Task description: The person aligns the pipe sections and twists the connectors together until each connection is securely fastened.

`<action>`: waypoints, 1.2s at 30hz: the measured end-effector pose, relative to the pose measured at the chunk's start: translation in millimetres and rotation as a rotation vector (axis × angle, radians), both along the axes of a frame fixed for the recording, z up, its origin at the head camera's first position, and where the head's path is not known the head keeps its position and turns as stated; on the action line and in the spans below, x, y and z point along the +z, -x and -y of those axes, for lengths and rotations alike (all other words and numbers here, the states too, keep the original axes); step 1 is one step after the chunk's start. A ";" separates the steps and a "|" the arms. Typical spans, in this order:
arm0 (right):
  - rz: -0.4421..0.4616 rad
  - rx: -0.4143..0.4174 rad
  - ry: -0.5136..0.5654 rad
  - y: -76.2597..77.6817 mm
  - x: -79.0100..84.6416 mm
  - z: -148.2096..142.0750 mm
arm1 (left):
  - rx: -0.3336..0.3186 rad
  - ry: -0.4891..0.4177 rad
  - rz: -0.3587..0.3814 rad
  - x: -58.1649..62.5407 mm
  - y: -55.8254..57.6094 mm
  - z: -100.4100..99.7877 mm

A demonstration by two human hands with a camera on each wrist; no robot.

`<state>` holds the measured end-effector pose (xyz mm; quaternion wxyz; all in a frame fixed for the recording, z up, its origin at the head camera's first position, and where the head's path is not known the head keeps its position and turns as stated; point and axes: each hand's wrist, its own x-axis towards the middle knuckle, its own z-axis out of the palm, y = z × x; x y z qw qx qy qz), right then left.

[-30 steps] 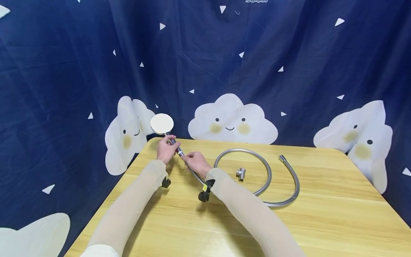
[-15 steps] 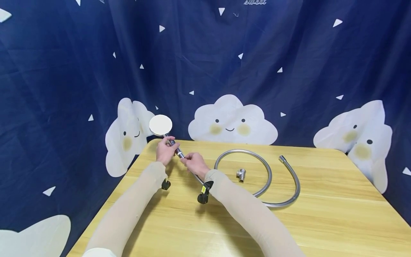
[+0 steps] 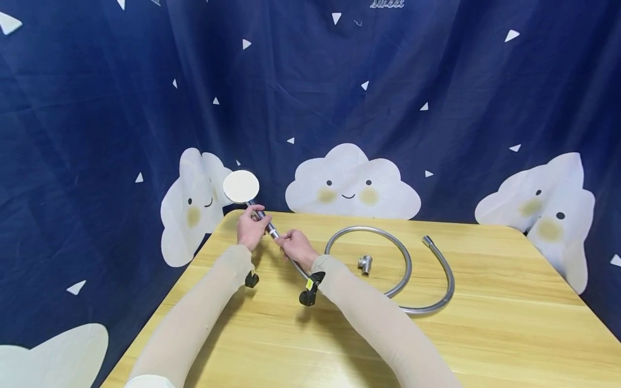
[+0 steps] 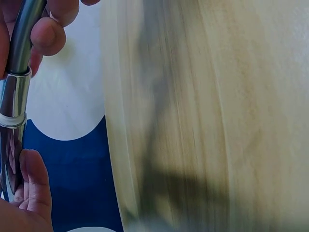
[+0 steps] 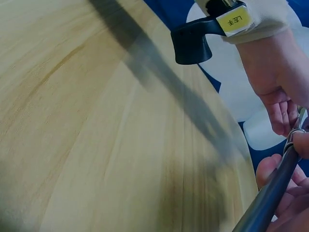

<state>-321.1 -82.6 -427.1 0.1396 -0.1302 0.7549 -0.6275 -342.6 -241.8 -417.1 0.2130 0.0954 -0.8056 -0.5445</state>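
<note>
A hand shower with a round white face (image 3: 241, 186) is held up over the table's far left corner. My left hand (image 3: 250, 229) grips its chrome handle (image 4: 10, 157), thumb along the side. Just below, my right hand (image 3: 297, 249) pinches the grey shower hose (image 3: 406, 269) near its chrome end nut (image 4: 15, 92). The nut meets the handle at a white ring (image 4: 12, 121); the thread inside is hidden. From the right hand, the hose runs down to the table and loops round to a loose end with a metal connector (image 3: 427, 240).
A small chrome tee fitting (image 3: 365, 265) lies inside the hose loop. The wooden table (image 3: 509, 312) ends at a dark blue curtain (image 3: 310, 86) with printed clouds. Each wrist wears a black camera, the left one (image 5: 193, 41) showing in the right wrist view.
The shower face has shifted slightly left, turning a little with the handle. My right fingers have moved slightly at the hose end. The tee fitting and the loose hose end stay put.
</note>
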 end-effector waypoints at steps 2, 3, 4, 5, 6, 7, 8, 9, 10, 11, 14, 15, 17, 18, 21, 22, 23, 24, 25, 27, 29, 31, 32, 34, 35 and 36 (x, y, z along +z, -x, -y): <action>-0.004 0.005 0.000 0.3 -0.1 -0.2 | 0.004 0.002 0.003 0.2 -0.4 -0.5; -0.008 0.009 -0.004 0.3 0.1 -0.3 | 0.007 0.000 0.000 0.3 -0.8 -0.9; -0.011 0.013 -0.007 0.4 0.3 -0.5 | 0.010 0.000 -0.001 0.4 -1.2 -1.4; -0.014 0.015 -0.013 0.4 0.5 -0.8 | 0.012 -0.002 -0.004 0.6 -1.3 -1.8; -0.014 0.016 -0.016 0.3 0.9 -1.2 | 0.016 0.004 -0.007 0.6 -1.3 -2.2; -0.014 0.017 -0.019 0.3 1.4 -1.5 | 0.023 0.014 -0.008 0.6 -1.2 -2.5; -0.015 0.017 -0.025 0.2 1.8 -1.8 | 0.028 0.022 -0.010 0.4 -0.9 -3.0; -0.013 0.017 -0.030 0.0 2.4 -2.3 | 0.035 0.035 -0.011 0.4 -1.0 -3.8; -0.011 0.015 -0.036 -0.1 2.7 -2.6 | 0.040 0.046 -0.010 0.3 -1.3 -4.5; -0.009 0.014 -0.041 -0.2 2.9 -2.8 | 0.046 0.058 -0.009 0.1 -1.6 -5.1; -0.004 0.008 -0.046 -0.8 2.7 -2.7 | 0.056 0.068 -0.005 -0.8 -3.1 -6.7; -0.002 0.005 -0.045 -1.1 2.5 -2.5 | 0.057 0.065 -0.006 -1.0 -4.0 -7.2; -0.002 -0.002 -0.039 -1.7 1.6 -1.6 | 0.061 0.064 -0.005 -2.2 -4.7 -7.2; 0.000 -0.008 -0.036 -2.0 0.8 -1.1 | 0.062 0.062 -0.007 -2.9 -4.8 -7.2; 0.005 -0.024 -0.032 -2.5 -1.7 0.9 | 0.070 0.071 -0.010 -4.5 -5.3 -7.0; 0.003 -0.029 -0.030 -2.5 -2.5 1.6 | 0.072 0.075 -0.008 -5.0 -5.2 -7.0; 0.003 -0.034 -0.029 -2.3 -3.2 2.1 | 0.073 0.075 -0.009 -5.3 -5.2 -7.0; 0.001 -0.039 -0.030 -2.1 -3.8 2.7 | 0.072 0.075 -0.009 -5.4 -5.2 -7.0; -0.005 -0.041 -0.029 -1.9 -4.0 3.1 | 0.071 0.076 -0.006 -5.5 -5.1 -7.1; -0.020 -0.042 -0.031 -1.5 -4.0 3.2 | 0.069 0.073 -0.007 -5.3 -4.7 -7.2; -0.030 -0.031 -0.024 -0.8 -3.4 3.0 | 0.070 0.076 -0.008 -4.5 -4.5 -7.0; -0.039 -0.014 -0.023 -0.1 -2.2 2.7 | 0.072 0.073 -0.011 -3.8 -4.2 -6.8; -0.044 -0.006 -0.026 0.3 -1.7 2.6 | 0.075 0.072 -0.012 -3.4 -4.3 -6.6; -0.048 0.008 -0.034 1.0 -0.7 2.5 | 0.077 0.071 -0.012 -2.8 -4.3 -6.1; -0.050 0.013 -0.041 1.4 -0.2 2.5 | 0.077 0.068 -0.013 -2.6 -4.1 -6.0; -0.045 0.016 -0.043 1.7 0.2 2.5 | 0.074 0.065 -0.014 -2.3 -4.2 -5.9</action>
